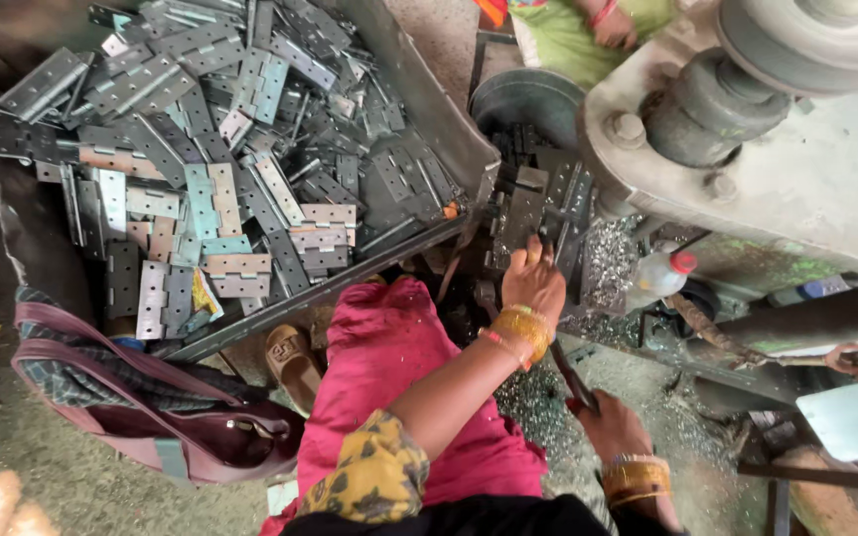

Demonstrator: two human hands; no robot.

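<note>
Nearest my body, at the lower right of the view, my right hand (603, 415) was clenched around a dark lever handle (570, 372) that rose at a slant toward the machine, gripped low where it could be pulled. My pink garment (389, 387) covered my knees, and gold bangles (523, 330) circled my left wrist. Just beyond, my left hand (533, 281) reached forward, its fingers closed on a small steel hinge plate (521, 213) held flat at the work point of the machine (796, 169), apparently to keep it seated there. Metal shavings (608, 260) lay heaped beside that spot and scattered over the floor (548, 402) below. A small plastic bottle with a red cap (659, 274) lay tipped against the machine's base, within reach. To my left, a maroon bag (141, 397) and a sandal (292, 362) rested on the ground. Farther left, a long metal tray (419, 94) held a loose pile of hinges (211, 149), slanting toward my left hand. At the far top edge, another person in green (588, 30) was partly visible.
</note>
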